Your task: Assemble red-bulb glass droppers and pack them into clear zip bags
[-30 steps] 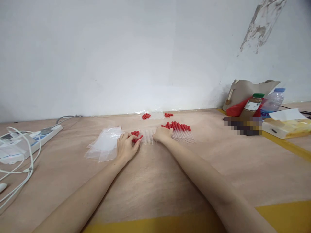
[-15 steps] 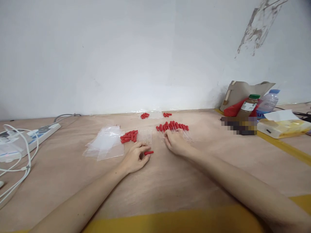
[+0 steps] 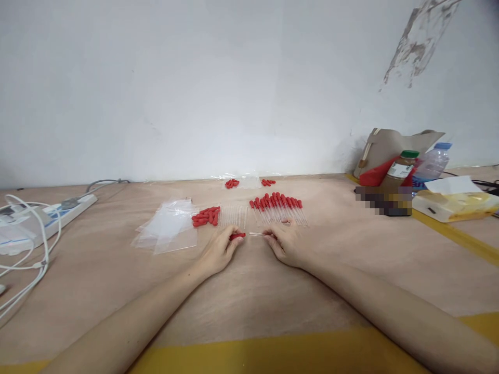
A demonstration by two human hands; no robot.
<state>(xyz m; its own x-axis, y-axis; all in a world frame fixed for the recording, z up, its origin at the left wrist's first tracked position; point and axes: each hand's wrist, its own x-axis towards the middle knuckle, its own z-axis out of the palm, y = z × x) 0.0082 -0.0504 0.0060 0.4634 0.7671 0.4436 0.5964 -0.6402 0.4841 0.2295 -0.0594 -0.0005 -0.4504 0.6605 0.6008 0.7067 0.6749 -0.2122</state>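
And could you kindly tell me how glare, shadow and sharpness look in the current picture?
In the head view, glare brightens the plastic bags; the clear tube in the right hand looks faint; soft shadow darkens the wall beside the beige bag; blocky pixelation masks a dark item.

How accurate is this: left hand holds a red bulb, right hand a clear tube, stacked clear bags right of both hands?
Wrong side: the head view shows the stacked clear bags left of both. The left hand holds a red bulb, the right hand a clear tube.

Tan surf (image 3: 249, 301), red bulbs (image 3: 206, 217), clr bags (image 3: 171, 226)
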